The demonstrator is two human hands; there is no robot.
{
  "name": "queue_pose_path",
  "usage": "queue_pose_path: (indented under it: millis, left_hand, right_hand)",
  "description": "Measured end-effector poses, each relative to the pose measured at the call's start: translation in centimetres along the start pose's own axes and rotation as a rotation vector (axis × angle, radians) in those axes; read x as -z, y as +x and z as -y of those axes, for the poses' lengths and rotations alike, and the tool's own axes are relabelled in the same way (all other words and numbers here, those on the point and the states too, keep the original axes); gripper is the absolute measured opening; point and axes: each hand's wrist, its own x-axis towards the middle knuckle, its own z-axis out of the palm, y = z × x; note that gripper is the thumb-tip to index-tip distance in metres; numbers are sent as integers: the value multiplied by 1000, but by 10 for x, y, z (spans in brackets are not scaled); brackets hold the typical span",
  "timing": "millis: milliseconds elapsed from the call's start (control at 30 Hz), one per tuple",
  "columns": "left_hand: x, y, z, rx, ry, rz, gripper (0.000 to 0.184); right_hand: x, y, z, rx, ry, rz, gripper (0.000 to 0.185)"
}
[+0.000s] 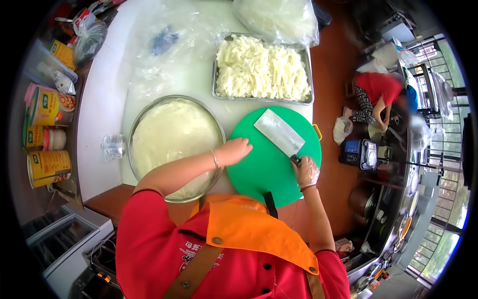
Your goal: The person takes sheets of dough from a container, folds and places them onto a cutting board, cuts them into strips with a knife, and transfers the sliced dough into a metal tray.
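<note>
My right hand [306,172], in a clear plastic glove, is closed around the dark handle of a cleaver [280,132]. The cleaver's broad blade lies over the round green cutting board [249,172], angled toward the far left. Above the board's left edge, my left hand [236,151] is closed in a fist, with nothing visible in it. Left of the board sits a large round metal pan [131,144] holding a pale, smooth, flat layer [174,134]; my left forearm passes over it. Beyond the board, a metal tray [213,84] is heaped with wide white noodle strips [264,67].
A plastic bag [279,20] of pale contents overlaps the tray's far side. Clear plastic sheeting [164,45] covers the table's far left, and a clear cup [113,147] lies near the pan. Yellow tins [49,168] line the left shelf. Another person [378,94] bends over at right.
</note>
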Motion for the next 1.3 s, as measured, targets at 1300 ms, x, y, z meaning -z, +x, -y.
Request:
queue_pose_path:
  millis: [1300]
  left_hand:
    - [116,-104,180,697,177,-305,14]
  right_hand:
    - [2,-46,86,118,171,-235,38]
